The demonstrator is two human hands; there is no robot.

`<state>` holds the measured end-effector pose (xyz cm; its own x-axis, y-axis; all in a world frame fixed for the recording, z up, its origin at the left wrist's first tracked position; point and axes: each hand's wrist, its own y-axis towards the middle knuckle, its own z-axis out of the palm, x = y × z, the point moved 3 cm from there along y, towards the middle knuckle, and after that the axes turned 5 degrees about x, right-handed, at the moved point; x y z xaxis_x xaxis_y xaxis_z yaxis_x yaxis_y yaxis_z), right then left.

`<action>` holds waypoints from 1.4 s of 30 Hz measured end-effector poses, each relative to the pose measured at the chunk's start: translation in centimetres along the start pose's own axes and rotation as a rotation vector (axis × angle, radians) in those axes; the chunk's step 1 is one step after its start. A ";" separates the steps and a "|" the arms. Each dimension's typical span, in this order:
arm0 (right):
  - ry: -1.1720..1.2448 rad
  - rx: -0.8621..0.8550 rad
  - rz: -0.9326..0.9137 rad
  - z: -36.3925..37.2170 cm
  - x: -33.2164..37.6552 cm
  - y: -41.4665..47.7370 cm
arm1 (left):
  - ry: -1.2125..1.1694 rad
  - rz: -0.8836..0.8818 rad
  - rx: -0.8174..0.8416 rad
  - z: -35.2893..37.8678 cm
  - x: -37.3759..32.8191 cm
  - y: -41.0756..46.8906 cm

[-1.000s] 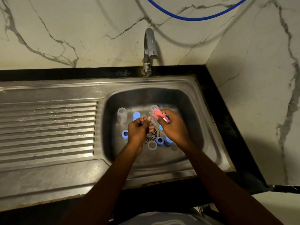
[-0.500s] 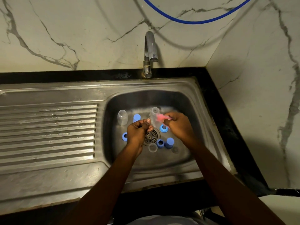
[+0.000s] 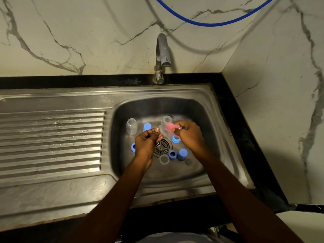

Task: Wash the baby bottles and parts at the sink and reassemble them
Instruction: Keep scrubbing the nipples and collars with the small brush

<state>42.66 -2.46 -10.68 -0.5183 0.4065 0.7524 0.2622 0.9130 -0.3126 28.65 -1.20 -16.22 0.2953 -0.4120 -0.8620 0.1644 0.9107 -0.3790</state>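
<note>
Seen from above, a person scrubs over a steel sink; the left hand is curled shut around the base of a clear bottle, which is tilted over the drain; the right hand pinches a pink brush against the bottle's side. This looks like the washing step; next comes rinsing, though the tap shows no water. Blue rings and caps lie on the basin floor. Since a second ago, both hands have shifted slightly apart.
</note>
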 end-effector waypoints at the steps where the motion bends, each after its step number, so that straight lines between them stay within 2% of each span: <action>1: 0.029 -0.021 -0.027 0.1 0.1 -0.1 | -0.002 0.002 0.012 0.0 0.1 0.0; 3: 0.112 0.022 -0.093 0.6 0.3 -0.5 | -0.025 0.002 0.027 0.0 0.2 0.2; 6: 0.152 0.078 -0.032 -0.3 0.0 -0.1 | -0.094 -0.027 0.059 -0.4 0.3 0.2; 8: 0.137 0.018 -0.007 -0.6 -0.2 0.2 | -0.090 -0.076 0.114 -0.5 0.6 0.1; 11: 0.024 -0.005 -0.076 0.2 0.3 -0.1 | 0.017 -0.142 0.232 0.0 0.0 -0.1; 13: -0.027 -0.032 -0.090 0.3 0.5 -0.2 | -0.019 -0.172 0.241 0.2 -0.9 -0.4; 17: -0.074 -0.091 -0.155 -0.3 0.5 -0.5 | 0.020 -0.114 0.286 0.7 -1.9 -0.6; 20: -0.108 -0.093 -0.166 -0.3 0.3 0.0 | 0.232 -0.041 0.268 0.3 -1.6 0.1; 22: -0.076 -0.107 -0.151 -0.4 0.1 0.3 | 0.254 -0.032 0.199 0.2 -1.4 0.6; 26: -0.043 -0.016 -0.230 0.0 0.1 -0.7 | 0.201 -0.038 0.095 0.1 -1.2 1.2; 28: -0.132 0.068 -0.172 -0.7 0.3 -0.7 | 0.170 -0.056 0.092 -0.1 -0.7 0.8; 30: -0.232 0.035 -0.118 -1.0 0.2 -0.1 | 0.147 -0.051 0.099 -0.1 -0.3 0.4; 33: -0.109 -0.036 -0.176 -0.3 0.4 0.1 | 0.090 -0.030 0.127 0.2 -0.6 0.5; 36: -0.141 0.081 -0.151 -0.5 0.5 0.0 | 0.062 -0.018 0.108 -0.3 -0.8 0.7; 39: -0.093 -0.005 -0.114 -0.8 0.6 0.2 | 0.035 -0.021 0.128 -0.3 -0.5 0.4; 42: -0.036 0.093 -0.129 0.0 0.9 -0.2 | 0.007 -0.017 0.112 -0.3 -0.5 0.7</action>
<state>42.14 -2.27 -9.90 -0.5720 0.2853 0.7691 0.1161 0.9563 -0.2684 28.30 -0.37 -16.13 0.2848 -0.4268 -0.8583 0.2737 0.8943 -0.3539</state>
